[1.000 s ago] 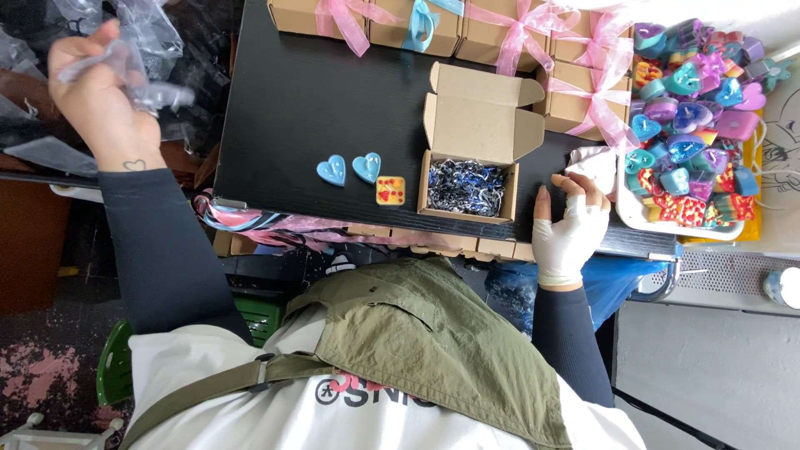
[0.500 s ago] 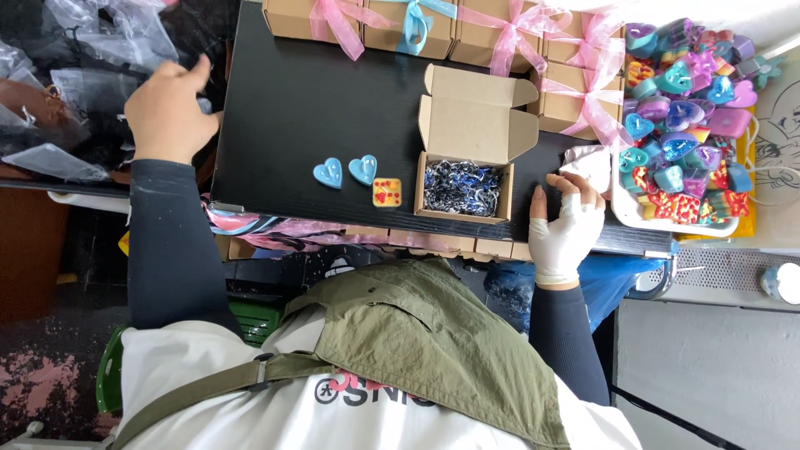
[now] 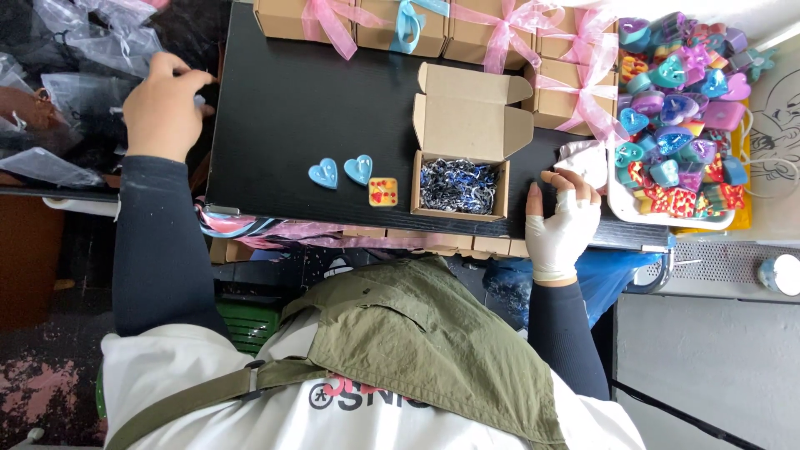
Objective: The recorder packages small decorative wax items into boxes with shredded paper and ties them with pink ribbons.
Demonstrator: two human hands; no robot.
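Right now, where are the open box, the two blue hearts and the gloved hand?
Open box (image 3: pixel 462 187), head view, on the paper shred filling it.
Blue hearts (image 3: pixel 323 173), head view, on the left heart's top face.
Right hand (image 3: pixel 563 227), head view, on the glove's back.

Even, soft daylight, brightest at the right edge; shadows are faint, focus sharp, the dim left corner perhaps slightly blurred.

Craft packing workstation: black tabletop, ribbon-tied cardboard gift boxes, tray of coloured resin pieces.
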